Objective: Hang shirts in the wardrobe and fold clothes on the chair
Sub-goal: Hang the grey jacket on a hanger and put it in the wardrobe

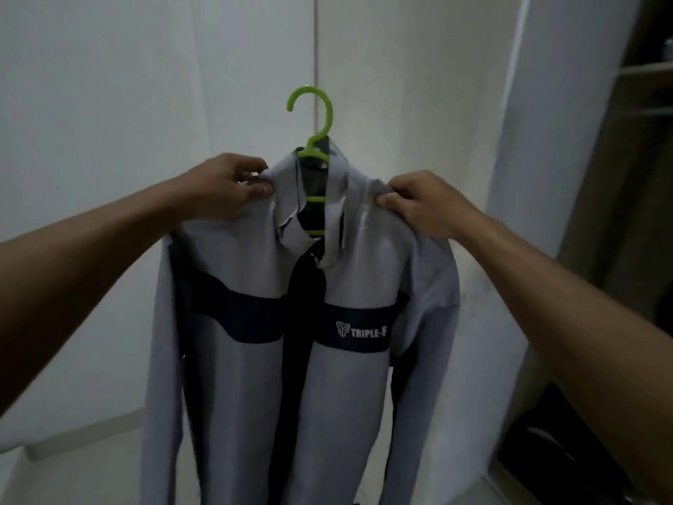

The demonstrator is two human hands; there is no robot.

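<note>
Grey zip jacket (255, 359) sits on green hanger (316, 114), left hand (222, 187) and right hand (422, 204) pinching its shoulders; hook unhung, wardrobe (641, 140) rail and chair folding pending.

Dim room: white wardrobe doors (145, 85) fill the frame's left and centre, pale floor (65, 457) at lower left, open wooden shelves (644, 71) at upper right
</note>
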